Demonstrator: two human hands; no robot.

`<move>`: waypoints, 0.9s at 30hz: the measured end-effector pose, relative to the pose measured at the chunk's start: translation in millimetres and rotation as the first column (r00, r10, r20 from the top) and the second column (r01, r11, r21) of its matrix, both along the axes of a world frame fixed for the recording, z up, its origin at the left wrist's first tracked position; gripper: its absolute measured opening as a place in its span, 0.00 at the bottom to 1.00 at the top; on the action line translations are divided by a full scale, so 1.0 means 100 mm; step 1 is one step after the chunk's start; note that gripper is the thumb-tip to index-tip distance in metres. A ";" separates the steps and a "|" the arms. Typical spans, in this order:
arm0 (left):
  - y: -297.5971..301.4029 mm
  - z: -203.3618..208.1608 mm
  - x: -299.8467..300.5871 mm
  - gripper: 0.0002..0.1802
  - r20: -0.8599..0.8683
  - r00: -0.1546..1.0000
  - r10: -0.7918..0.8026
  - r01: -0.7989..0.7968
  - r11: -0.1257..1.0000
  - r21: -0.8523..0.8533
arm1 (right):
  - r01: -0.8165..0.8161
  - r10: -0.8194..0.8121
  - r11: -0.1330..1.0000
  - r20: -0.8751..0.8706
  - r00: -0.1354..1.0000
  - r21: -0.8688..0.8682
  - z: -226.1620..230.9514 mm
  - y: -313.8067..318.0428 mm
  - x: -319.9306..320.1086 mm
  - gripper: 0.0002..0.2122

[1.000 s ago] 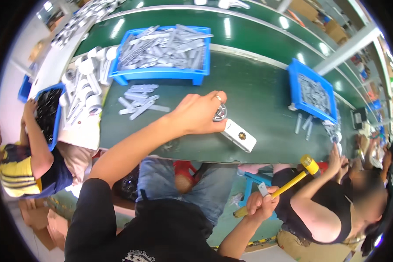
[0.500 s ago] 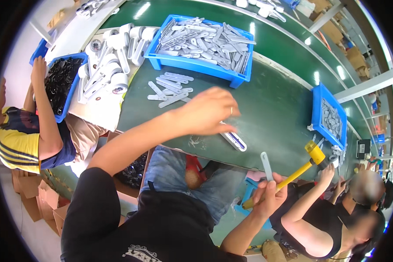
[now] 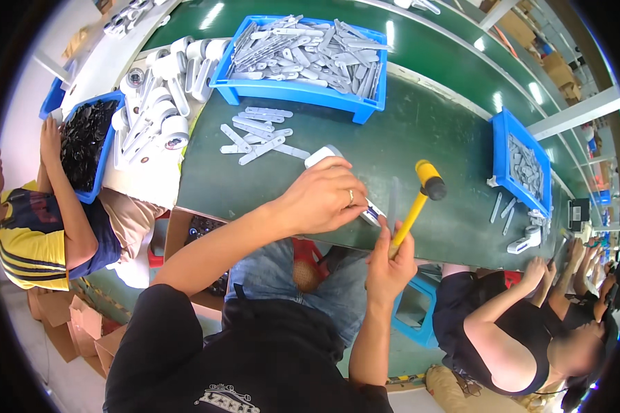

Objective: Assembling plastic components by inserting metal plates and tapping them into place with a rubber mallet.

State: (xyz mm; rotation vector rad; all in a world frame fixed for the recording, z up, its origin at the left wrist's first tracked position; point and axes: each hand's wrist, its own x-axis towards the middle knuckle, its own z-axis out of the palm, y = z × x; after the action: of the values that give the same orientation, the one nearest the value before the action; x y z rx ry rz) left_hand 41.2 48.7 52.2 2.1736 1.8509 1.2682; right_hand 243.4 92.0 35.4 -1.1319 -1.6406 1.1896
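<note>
My left hand (image 3: 327,197) is closed over a white long-handled part (image 3: 322,154) lying on the green bench. The part's rounded end shows beyond my fingers, and its slotted handle end sticks out towards my right hand. My right hand (image 3: 390,267) is closed round the handle of a yellow mallet (image 3: 410,219), which stands nearly upright with its yellow and black head on top. A thin grey strip (image 3: 394,196), blurred, rises beside the mallet from the same fingers. Several loose grey strips (image 3: 260,132) lie beyond my left hand.
A blue bin (image 3: 289,91) heaped with grey strips stands at the back, another blue bin (image 3: 501,162) at the right. White long-handled parts (image 3: 162,113) are piled at left, by a co-worker's bin of black pieces (image 3: 109,162). More people sit at right.
My left hand has come down onto the white part. My right hand has moved up and left, bringing the mallet and grey strip close to the part's handle end. The mallet now points more upright.
</note>
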 end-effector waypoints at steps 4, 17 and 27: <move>0.00 0.00 0.01 0.06 -0.006 1.000 0.007 -0.007 1.000 0.010 | -0.033 0.017 0.992 0.131 0.991 0.121 0.01 0.02 -0.05 0.10; -0.01 -0.05 0.02 0.09 -0.067 0.998 -0.015 0.017 0.999 0.036 | -0.063 0.023 0.980 0.204 0.979 0.188 0.05 -0.07 -0.01 0.11; -0.02 -0.01 -0.03 0.11 -0.106 0.992 -0.062 0.062 0.998 0.002 | -0.208 0.071 0.937 0.430 0.900 0.280 0.33 0.05 -0.12 0.08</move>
State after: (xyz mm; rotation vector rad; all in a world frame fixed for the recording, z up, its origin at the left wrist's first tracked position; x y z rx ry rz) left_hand 38.1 47.0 51.4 2.3249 1.8013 1.1704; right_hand 231.4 97.2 68.3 -1.1171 -2.1824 0.7523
